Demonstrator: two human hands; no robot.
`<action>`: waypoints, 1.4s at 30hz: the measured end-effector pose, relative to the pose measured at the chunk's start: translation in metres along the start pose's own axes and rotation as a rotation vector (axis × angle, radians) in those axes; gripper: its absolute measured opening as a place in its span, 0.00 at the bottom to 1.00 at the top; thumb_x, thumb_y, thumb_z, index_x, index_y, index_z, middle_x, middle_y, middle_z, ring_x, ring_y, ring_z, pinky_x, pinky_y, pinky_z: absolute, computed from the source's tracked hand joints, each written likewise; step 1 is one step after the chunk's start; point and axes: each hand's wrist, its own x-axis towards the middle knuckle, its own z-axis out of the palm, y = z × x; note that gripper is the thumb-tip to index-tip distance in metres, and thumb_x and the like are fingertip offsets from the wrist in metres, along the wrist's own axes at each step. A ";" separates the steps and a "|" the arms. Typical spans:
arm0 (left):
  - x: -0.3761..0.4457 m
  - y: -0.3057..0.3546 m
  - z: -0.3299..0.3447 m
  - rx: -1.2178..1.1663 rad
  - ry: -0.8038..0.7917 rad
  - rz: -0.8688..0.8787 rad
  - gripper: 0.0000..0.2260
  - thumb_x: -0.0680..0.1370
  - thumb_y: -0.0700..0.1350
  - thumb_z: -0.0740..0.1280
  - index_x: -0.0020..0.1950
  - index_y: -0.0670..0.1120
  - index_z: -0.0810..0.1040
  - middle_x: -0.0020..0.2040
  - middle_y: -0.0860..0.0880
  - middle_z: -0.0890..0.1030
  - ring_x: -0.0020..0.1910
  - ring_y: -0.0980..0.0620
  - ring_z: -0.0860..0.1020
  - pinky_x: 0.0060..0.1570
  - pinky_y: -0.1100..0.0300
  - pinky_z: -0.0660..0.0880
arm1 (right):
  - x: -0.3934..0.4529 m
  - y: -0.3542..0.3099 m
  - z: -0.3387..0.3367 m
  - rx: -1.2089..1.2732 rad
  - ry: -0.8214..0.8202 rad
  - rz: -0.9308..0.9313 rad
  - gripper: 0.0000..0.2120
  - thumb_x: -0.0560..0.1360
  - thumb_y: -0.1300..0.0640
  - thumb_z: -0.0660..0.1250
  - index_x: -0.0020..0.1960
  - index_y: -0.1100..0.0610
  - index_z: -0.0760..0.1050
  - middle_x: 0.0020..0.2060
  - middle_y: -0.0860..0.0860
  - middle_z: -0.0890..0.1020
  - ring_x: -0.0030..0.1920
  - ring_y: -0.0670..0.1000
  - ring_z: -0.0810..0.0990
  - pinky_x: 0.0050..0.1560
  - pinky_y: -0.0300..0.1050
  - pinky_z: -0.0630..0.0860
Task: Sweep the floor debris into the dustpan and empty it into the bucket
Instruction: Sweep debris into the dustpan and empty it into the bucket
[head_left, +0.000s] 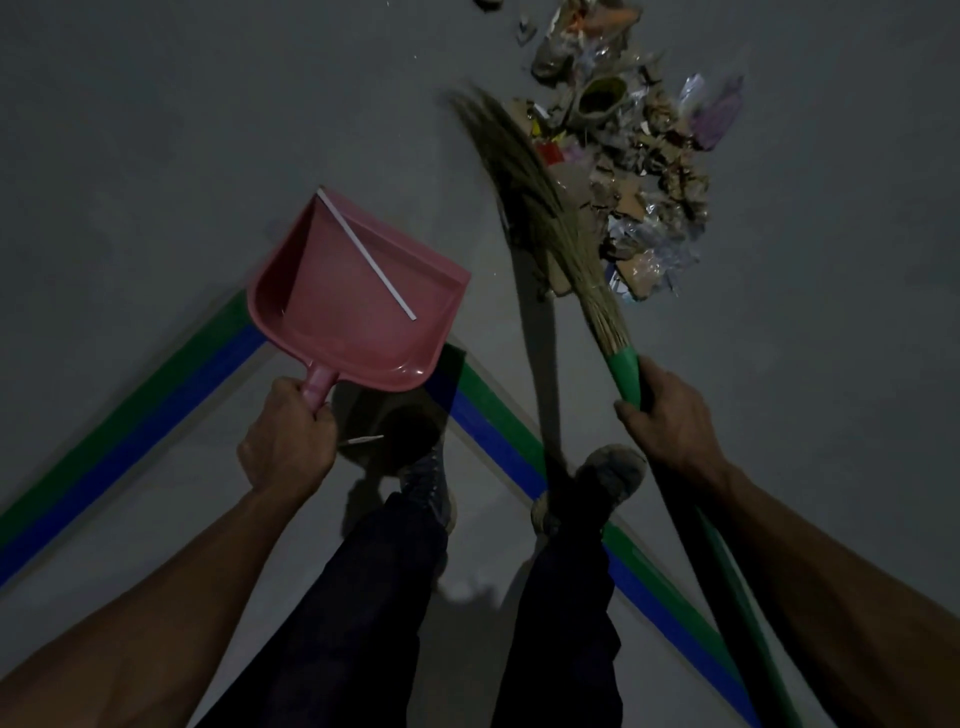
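Toward the upper right of the frame, the debris (628, 171) lies strewn on the floor (156, 130), just right of the broom (540, 208) bristles. Gripping the green handle, the right hand (670, 415) is nearer to it. At centre left, the left hand (288, 441) clutches the pink dustpan (358, 291), raised, mouth pointing up-frame, well left of the pile. No bucket shows.

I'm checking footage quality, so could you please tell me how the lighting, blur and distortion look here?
Head view: dim and underexposed; the broom bristles are motion-blurred; a small glare spot on the pink dustpan; the debris pile reads soft; wide-angle lens bends the floor tape lines.
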 end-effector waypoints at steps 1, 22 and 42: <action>0.001 0.002 -0.001 0.005 -0.007 0.003 0.08 0.78 0.48 0.63 0.53 0.46 0.67 0.42 0.47 0.72 0.37 0.46 0.70 0.39 0.53 0.65 | -0.002 -0.002 -0.001 0.024 0.010 0.003 0.26 0.75 0.56 0.69 0.71 0.58 0.68 0.52 0.60 0.79 0.49 0.60 0.77 0.41 0.45 0.66; 0.090 0.086 0.069 0.231 -0.157 0.255 0.07 0.78 0.47 0.62 0.47 0.44 0.69 0.40 0.47 0.73 0.37 0.46 0.72 0.35 0.56 0.65 | 0.139 0.024 -0.038 0.203 0.211 0.149 0.30 0.77 0.51 0.66 0.76 0.51 0.59 0.58 0.59 0.80 0.49 0.64 0.81 0.52 0.59 0.79; 0.169 0.177 0.121 0.188 -0.162 0.346 0.06 0.77 0.46 0.64 0.48 0.45 0.70 0.39 0.46 0.74 0.38 0.43 0.75 0.36 0.55 0.68 | 0.261 0.098 -0.052 -0.102 0.102 0.015 0.25 0.73 0.60 0.67 0.68 0.54 0.66 0.53 0.62 0.77 0.51 0.64 0.78 0.41 0.48 0.66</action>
